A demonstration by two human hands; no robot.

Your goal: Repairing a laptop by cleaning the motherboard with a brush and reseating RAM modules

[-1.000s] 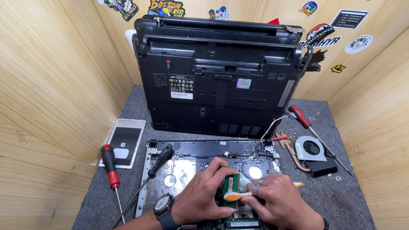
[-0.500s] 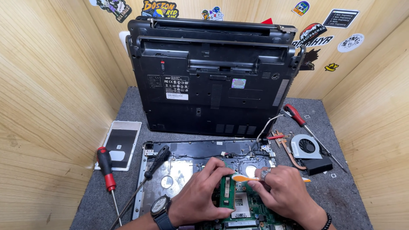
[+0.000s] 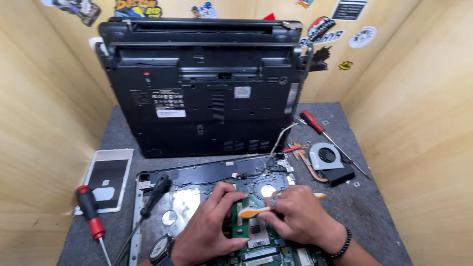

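Observation:
An opened laptop base [image 3: 197, 180] lies flat in front of me with its green circuit board [image 3: 256, 241] exposed. My left hand [image 3: 209, 229], with a watch on the wrist, pinches the edge of a green memory module [image 3: 240, 216] standing up from the board. My right hand [image 3: 295, 216], a bead bracelet on its wrist, holds an orange and white pry tool [image 3: 251, 212] across the module. A black-handled screwdriver [image 3: 152, 194] rests on the base at the left.
The black laptop bottom cover [image 3: 207, 93] stands upright against the back wall. A red-handled screwdriver [image 3: 88, 216] and a flat panel [image 3: 108, 177] lie at the left. At the right lie a cooling fan with copper pipe [image 3: 325, 157] and another red-handled screwdriver [image 3: 313, 120]. Wooden walls close in on both sides.
The view has tilted down and closer. Both hands stay on the memory module, with the pry tool shifting slightly across it.

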